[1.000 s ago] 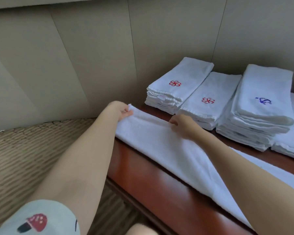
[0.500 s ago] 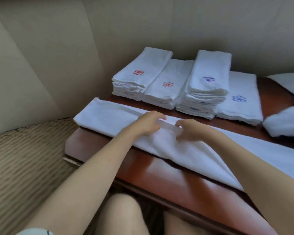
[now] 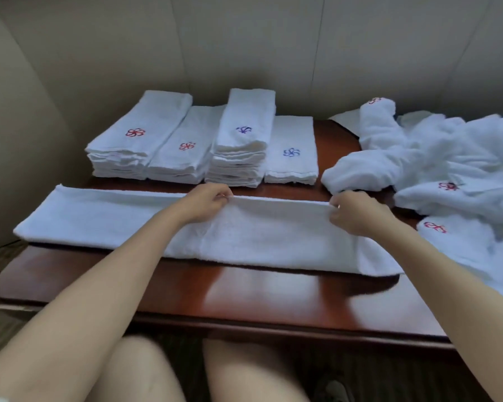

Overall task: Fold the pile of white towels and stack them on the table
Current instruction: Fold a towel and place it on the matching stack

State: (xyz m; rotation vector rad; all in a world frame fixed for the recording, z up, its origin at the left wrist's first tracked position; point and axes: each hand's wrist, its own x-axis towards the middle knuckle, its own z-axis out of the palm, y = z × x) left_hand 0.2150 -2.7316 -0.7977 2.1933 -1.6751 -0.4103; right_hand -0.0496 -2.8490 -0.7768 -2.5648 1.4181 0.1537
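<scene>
Our left hand reaches forward with the forearm angled up from the lower left, its curled fingers pinching the far edge of the long towel near its middle. Our right hand comes in from the lower right and pinches the same far edge, well to the right of the left fingers, close to the towel's right end.

The towel lies on a glossy reddish-brown table set against a plain beige panelled wall; striped flooring shows at the far left.

The towel is folded into a long strip, its long axis running left to right across the table, the left end stretching well beyond our left fingers. Just beyond both sets of fingers, four folded stacks sit side by side, their long axes pointing away from us, bearing red or blue flower marks. To the right of our right fingers lies the loose pile of unfolded towels.
</scene>
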